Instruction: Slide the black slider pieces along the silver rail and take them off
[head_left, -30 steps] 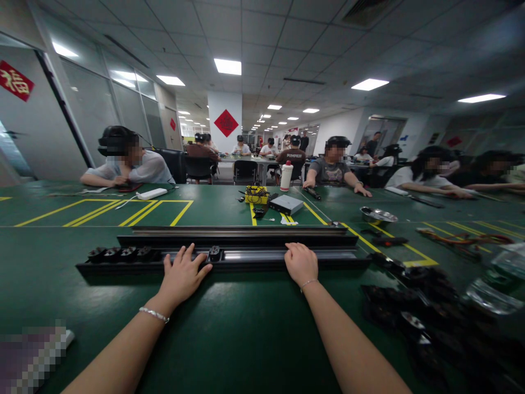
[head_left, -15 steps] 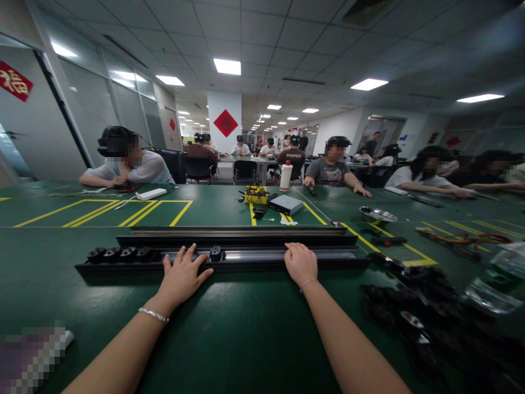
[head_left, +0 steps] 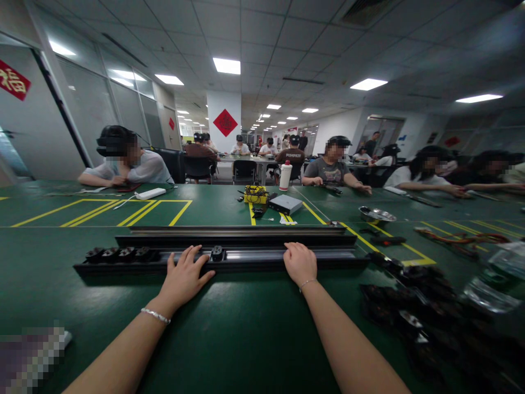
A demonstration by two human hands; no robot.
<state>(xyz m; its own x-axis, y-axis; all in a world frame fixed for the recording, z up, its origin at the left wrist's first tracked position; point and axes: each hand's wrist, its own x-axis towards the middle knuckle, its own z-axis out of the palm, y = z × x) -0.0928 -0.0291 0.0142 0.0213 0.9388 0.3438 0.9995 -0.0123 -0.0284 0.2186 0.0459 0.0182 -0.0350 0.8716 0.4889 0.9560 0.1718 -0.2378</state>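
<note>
A long black channel rail [head_left: 262, 265] with a shiny inner strip lies across the table in front of me. My left hand [head_left: 185, 273] rests over its left half, open with fingers spread, the fingertips inside the channel. Just right of those fingers sits a single black socket-like module [head_left: 217, 253]. Farther left, several similar modules [head_left: 127, 253] stand in a row in the channel. My right hand [head_left: 301, 262] is closed over the rail's right half with bent fingers; its thumb and undersides are hidden.
Behind the rail lie more long black strips [head_left: 238, 231]. Dark parts are heaped [head_left: 410, 306] at right beside a clear plastic bottle [head_left: 496, 279]. A metal bowl [head_left: 377, 214], a grey box [head_left: 286, 204] and a white bottle [head_left: 285, 175] stand farther back. People sit across the table.
My left hand has shifted slightly right along the rail, its fingers nearer the single module. My right hand keeps its place. A person opposite has moved their hand inward.
</note>
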